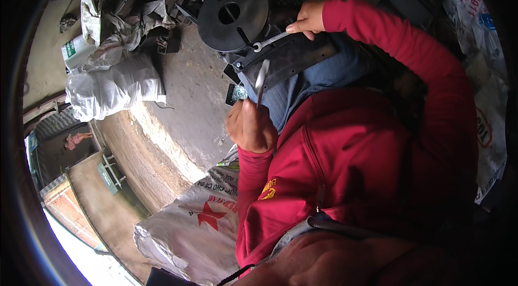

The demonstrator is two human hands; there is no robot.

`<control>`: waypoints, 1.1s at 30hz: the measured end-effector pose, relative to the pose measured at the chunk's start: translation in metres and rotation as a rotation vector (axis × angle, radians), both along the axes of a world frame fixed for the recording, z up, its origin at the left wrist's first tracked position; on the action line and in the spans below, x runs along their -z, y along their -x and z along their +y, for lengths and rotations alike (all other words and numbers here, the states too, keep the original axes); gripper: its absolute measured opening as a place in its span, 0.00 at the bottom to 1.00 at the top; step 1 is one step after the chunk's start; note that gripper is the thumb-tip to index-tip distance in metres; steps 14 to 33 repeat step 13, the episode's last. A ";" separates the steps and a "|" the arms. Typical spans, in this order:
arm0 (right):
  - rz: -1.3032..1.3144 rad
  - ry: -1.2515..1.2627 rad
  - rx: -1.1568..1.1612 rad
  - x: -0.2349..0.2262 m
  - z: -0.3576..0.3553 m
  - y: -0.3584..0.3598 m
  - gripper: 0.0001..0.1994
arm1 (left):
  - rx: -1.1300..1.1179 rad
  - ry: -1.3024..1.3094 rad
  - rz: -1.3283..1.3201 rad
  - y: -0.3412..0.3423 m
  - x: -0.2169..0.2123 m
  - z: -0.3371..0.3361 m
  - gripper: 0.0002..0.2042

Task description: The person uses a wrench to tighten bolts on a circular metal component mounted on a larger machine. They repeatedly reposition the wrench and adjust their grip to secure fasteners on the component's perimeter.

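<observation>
My right hand [307,19] is closed around one end of a silver open-end wrench [274,39]. That wrench's jaw lies by the rim of a round black metal disc [253,0] with a hole in its middle; whether it grips a nut there I cannot tell. My left hand [251,127] is closed around a second silver wrench [261,82], which points up toward the black metal plate [291,62] below the disc. A small bolt [239,65] stands at the plate's left corner. The plate rests over my legs in blue trousers [324,78].
A small black tray of shiny metal pieces [238,93] sits beyond my left hand. White sacks [116,86] and a white container [77,51] stand at left. A large printed sack [189,226] lies near my left arm. Far left, a person [78,139] is visible outside.
</observation>
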State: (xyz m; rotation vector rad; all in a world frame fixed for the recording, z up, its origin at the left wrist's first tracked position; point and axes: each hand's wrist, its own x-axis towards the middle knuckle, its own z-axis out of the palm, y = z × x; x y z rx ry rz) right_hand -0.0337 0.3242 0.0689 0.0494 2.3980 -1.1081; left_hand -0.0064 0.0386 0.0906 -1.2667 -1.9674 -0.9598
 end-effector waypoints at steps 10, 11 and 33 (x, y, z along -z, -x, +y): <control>-0.010 0.001 0.021 0.005 -0.001 -0.001 0.32 | -0.253 0.329 -0.116 0.008 0.073 0.008 0.26; -0.010 0.005 0.042 0.006 -0.001 0.002 0.32 | -0.192 0.249 -0.068 0.010 0.059 0.010 0.26; -0.006 -0.014 0.023 0.003 -0.001 -0.002 0.31 | -0.131 0.169 -0.012 0.013 0.040 0.011 0.25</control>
